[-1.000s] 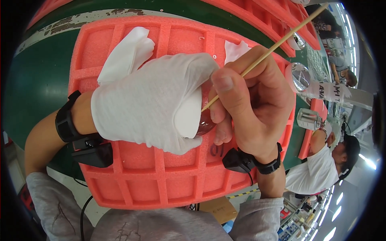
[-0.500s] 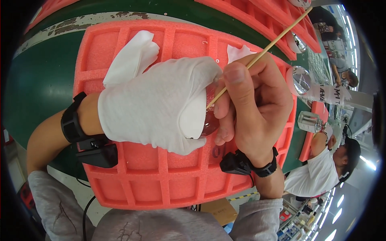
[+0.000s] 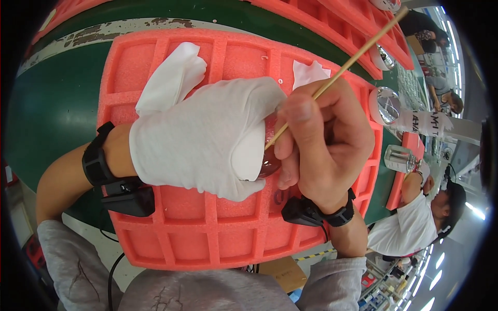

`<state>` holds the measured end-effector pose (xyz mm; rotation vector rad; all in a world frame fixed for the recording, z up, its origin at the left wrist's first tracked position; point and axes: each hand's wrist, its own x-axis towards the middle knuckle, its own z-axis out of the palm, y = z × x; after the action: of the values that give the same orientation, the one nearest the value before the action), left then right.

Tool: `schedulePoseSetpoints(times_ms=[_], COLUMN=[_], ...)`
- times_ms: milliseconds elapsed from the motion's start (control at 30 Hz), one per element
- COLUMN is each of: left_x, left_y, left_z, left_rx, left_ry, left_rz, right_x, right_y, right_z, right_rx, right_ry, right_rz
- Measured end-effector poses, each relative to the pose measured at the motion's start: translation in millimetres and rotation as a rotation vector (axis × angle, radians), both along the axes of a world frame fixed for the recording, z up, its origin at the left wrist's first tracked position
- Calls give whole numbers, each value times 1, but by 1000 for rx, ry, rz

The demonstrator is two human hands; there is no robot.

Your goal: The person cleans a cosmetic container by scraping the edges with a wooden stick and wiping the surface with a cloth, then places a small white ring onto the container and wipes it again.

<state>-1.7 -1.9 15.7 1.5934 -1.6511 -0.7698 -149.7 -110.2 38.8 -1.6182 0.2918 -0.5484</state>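
My left hand (image 3: pixel 202 140), in a loose white glove, is closed around a clear, rounded vessel with a white part (image 3: pixel 248 159). Much of that vessel is hidden by the glove and by my other hand. Bare, my right hand (image 3: pixel 329 137) pinches a thin wooden stick (image 3: pixel 358 54) between thumb and fingers. The stick slants from the upper right down to the vessel's clear side, where its lower tip seems to touch; exact contact is hard to make out. Both hands are above a pink foam tray (image 3: pixel 187 248) with square compartments.
A folded white cloth (image 3: pixel 171 78) and a small white scrap (image 3: pixel 309 73) lie on the tray. More pink foam trays (image 3: pixel 332 23) stand at the far side. To the right are a clear round container (image 3: pixel 386 105), a glass jar (image 3: pixel 399 158) and a co-worker in white (image 3: pixel 407 228).
My right hand has shifted slightly left, and the stick's lower tip has moved a little toward me along the vessel. My left hand keeps its hold, almost still.
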Motion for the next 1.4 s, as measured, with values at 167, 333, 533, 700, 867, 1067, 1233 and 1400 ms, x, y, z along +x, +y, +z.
schedulePoseSetpoints(times_ms=[167,333,533,700,867,1067,1233,1400], left_x=[3,-2,2,1,-2,-2,2,-3], left_y=[0,-1,0,1,4,0,1,-2], left_z=[2,-11,3,-4,-6,-8,-4,-2], left_rx=[46,-119,56,72,-120,-48,44,-110], left_ry=[-12,164,-12,27,59,85,204,154], left_rz=[-50,-26,-24,-15,5,10,-28,-43], right_x=[2,1,-1,6,1,2,3,0], right_y=[-1,-10,-10,-5,-14,-4,-5,-10], right_z=[-2,-8,-6,-9,-8,-6,-5,-9], right_rx=[2,-351,-235,22,-292,-44,-96,-376], right_ry=[-31,-115,-92,-136,-130,-73,-52,-182], right_rz=[-6,123,136,24,198,33,61,134])
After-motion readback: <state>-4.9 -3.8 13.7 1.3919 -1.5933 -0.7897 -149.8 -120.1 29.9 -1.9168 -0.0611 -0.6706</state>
